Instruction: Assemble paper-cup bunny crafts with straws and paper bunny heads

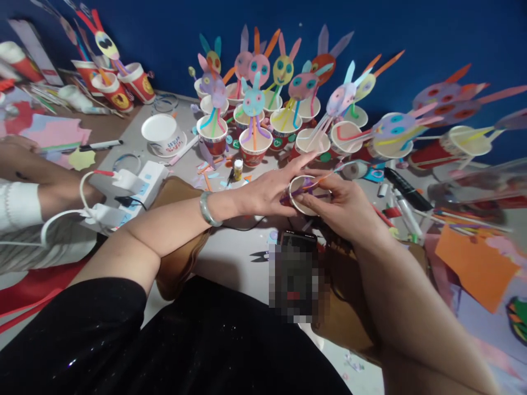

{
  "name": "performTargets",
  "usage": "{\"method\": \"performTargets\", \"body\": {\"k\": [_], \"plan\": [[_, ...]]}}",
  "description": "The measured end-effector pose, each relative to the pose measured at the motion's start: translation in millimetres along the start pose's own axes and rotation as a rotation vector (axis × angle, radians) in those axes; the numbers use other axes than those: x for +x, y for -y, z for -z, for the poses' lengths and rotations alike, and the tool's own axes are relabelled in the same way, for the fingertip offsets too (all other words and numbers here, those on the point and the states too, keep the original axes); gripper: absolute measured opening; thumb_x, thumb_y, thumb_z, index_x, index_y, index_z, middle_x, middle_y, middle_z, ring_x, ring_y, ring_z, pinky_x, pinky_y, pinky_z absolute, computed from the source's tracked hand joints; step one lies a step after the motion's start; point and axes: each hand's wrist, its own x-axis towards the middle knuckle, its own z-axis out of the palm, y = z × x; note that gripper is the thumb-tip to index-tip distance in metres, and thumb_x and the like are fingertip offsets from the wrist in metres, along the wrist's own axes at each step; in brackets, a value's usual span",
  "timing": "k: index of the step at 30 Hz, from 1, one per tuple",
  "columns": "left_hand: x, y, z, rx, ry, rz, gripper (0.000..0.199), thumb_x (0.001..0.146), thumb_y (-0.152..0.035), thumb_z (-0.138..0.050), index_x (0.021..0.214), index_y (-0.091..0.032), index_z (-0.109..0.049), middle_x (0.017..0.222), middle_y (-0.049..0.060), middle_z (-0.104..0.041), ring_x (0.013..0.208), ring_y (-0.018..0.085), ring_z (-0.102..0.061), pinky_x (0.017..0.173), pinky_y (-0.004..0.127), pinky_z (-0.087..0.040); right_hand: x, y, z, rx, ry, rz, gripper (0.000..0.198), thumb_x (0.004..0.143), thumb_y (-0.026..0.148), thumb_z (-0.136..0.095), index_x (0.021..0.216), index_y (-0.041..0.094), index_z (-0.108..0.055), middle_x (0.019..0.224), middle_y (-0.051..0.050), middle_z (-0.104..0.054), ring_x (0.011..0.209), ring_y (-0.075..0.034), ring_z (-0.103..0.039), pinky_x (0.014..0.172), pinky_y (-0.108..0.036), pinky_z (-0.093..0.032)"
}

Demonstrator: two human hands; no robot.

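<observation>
A paper cup (298,186) tilts toward me between both hands, with purple and orange strips inside its rim. My left hand (263,192), with a bangle (209,209) at the wrist, wraps the cup's left side, its index finger stretched forward. My right hand (343,203) grips the cup's right side, thumb inside the rim; whether it also pinches a strip cannot be made out. Just beyond stand several red paper cups (253,153) bearing paper rabbit heads (253,101) on coloured strips. A small yellow-labelled bottle (237,170) stands near my left hand.
Below the hands lie a phone (293,274) and small scissors (259,256). A power strip (144,189) with plugged cables is at left, beside another person's arm (53,186). A white cup (160,134) stands behind it. Markers (407,189) and orange paper (477,266) lie at right.
</observation>
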Motion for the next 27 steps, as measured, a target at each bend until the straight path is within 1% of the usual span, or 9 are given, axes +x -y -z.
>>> {"method": "performTargets", "body": {"k": [3,5,7,9,11,13,16,21,27], "plan": [[-0.1,1.9,-0.7,-0.015,-0.052,0.011,0.106,0.076,-0.057,-0.083,0.164,-0.029,-0.031,0.164,0.015,-0.047,0.146,0.038,-0.052,0.119,0.056,-0.047,-0.7,2.4,6.6,0.039,-0.029,-0.050,0.011,0.089,0.026,-0.072,0.098,0.023,-0.078,0.112,-0.005,-0.081,0.107,-0.024,-0.074,0.103,-0.043,-0.056],[-0.3,1.7,0.4,-0.011,-0.097,0.049,0.097,0.073,-0.058,-0.085,0.156,-0.028,-0.044,0.154,0.016,-0.057,0.133,0.036,-0.061,0.111,0.054,-0.053,-1.7,4.5,12.4,0.050,-0.060,-0.085,0.011,0.088,0.027,-0.073,0.097,0.022,-0.079,0.105,-0.005,-0.082,0.099,-0.022,-0.074,0.096,-0.040,-0.058],[-0.5,-0.1,2.6,-0.008,-0.111,0.104,0.078,0.072,-0.058,-0.086,0.140,-0.028,-0.059,0.134,0.014,-0.069,0.114,0.031,-0.068,0.100,0.051,-0.058,-3.5,5.9,18.2,0.060,-0.078,-0.120,0.011,0.087,0.029,-0.074,0.095,0.022,-0.078,0.099,-0.004,-0.082,0.092,-0.021,-0.074,0.088,-0.037,-0.059],[-0.6,-3.0,4.8,-0.025,-0.087,0.151,0.055,0.075,-0.056,-0.084,0.119,-0.028,-0.068,0.112,0.009,-0.075,0.098,0.026,-0.069,0.089,0.046,-0.060,-6.0,6.7,22.8,0.064,-0.098,-0.137,0.011,0.087,0.029,-0.074,0.092,0.021,-0.078,0.096,-0.003,-0.082,0.089,-0.019,-0.073,0.085,-0.035,-0.059],[-0.4,-6.0,5.9,-0.062,-0.046,0.182,0.034,0.081,-0.050,-0.080,0.103,-0.026,-0.070,0.098,0.006,-0.076,0.090,0.022,-0.070,0.084,0.042,-0.060,-8.7,7.1,25.6,0.057,-0.117,-0.137,0.012,0.087,0.029,-0.075,0.093,0.020,-0.078,0.095,-0.003,-0.082,0.088,-0.018,-0.073,0.087,-0.034,-0.058],[0.2,-8.7,6.2,-0.089,-0.024,0.202,0.023,0.085,-0.042,-0.076,0.095,-0.023,-0.071,0.092,0.006,-0.076,0.087,0.021,-0.071,0.083,0.041,-0.060,-10.7,8.0,26.9,0.046,-0.117,-0.138,0.014,0.089,0.030,-0.076,0.096,0.018,-0.080,0.097,-0.003,-0.082,0.090,-0.018,-0.073,0.089,-0.036,-0.058],[1.4,-12.1,6.8,-0.091,0.008,0.232,0.018,0.086,-0.038,-0.075,0.091,-0.021,-0.071,0.090,0.007,-0.077,0.089,0.023,-0.072,0.084,0.041,-0.060,-12.1,10.6,27.9,0.018,-0.098,-0.137,0.015,0.091,0.029,-0.077,0.098,0.018,-0.082,0.098,-0.002,-0.083,0.095,-0.018,-0.074,0.093,-0.037,-0.058],[2.9,-18.4,10.7,-0.056,0.032,0.239,0.026,0.086,-0.047,-0.075,0.090,-0.022,-0.071,0.090,0.006,-0.077,0.089,0.024,-0.073,0.086,0.042,-0.060,-13.1,15.0,29.6,-0.031,-0.071,-0.145,0.022,0.094,0.033,-0.076,0.109,0.019,-0.081,0.112,0.000,-0.083,0.110,-0.021,-0.075,0.098,-0.039,-0.056],[3.0,-25.1,13.9,0.011,0.092,0.185,0.026,0.090,-0.053,-0.068,0.092,-0.028,-0.070,0.093,0.006,-0.076,0.085,0.025,-0.068,0.085,0.047,-0.058,-16.4,16.5,30.3,0.031,-0.069,-0.167,0.034,0.092,0.047,-0.077,0.109,0.018,-0.081,0.116,-0.002,-0.083,0.116,-0.025,-0.074,0.097,-0.043,-0.058]]}}
